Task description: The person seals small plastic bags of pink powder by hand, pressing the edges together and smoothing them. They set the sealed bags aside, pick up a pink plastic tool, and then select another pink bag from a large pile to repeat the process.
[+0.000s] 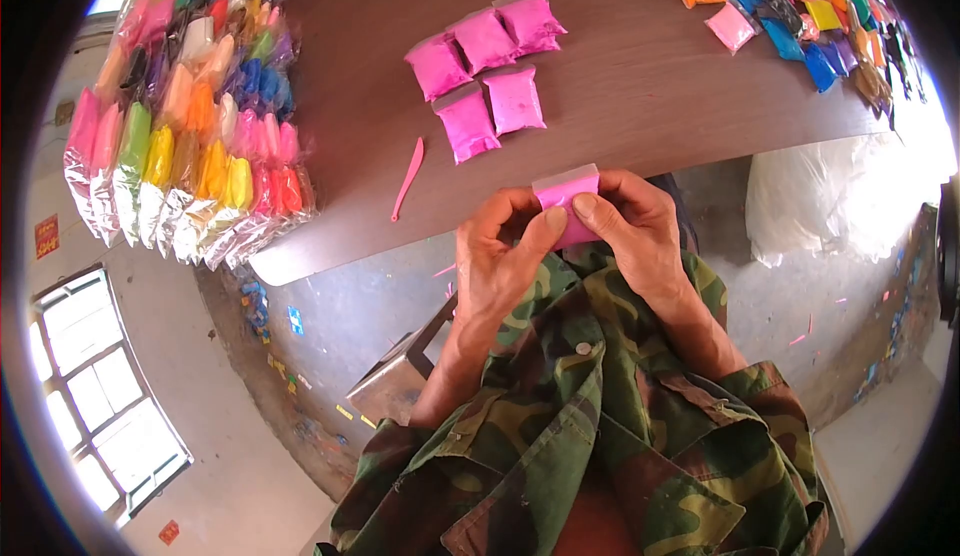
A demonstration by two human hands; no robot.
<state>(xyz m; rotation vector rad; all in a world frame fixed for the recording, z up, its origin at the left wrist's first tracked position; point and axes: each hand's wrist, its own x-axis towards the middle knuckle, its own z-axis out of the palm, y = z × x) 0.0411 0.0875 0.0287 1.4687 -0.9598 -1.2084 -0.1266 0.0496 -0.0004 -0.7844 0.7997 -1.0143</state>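
A small clear packet of pink clay (570,224) is pinched between my two hands at the table's front edge. My left hand (503,248) grips its left side, thumb on the front face and fingers behind. On the right side my right hand (635,231) holds it the same way, thumb pressed near the top. The packet's clear upper strip points away from me. Beyond it on the table lie several similar pink packets (466,124) in two rows. A pink plastic modelling tool (408,179) rests left of them, nearest my left hand.
Long bags of many-coloured clay (185,156) are piled at the table's left end. Small coloured packets (822,16) lie heaped at the back right of the brown table (345,106). A white plastic sack (810,201) stands below on the right, and a metal stool (395,376) at lower left.
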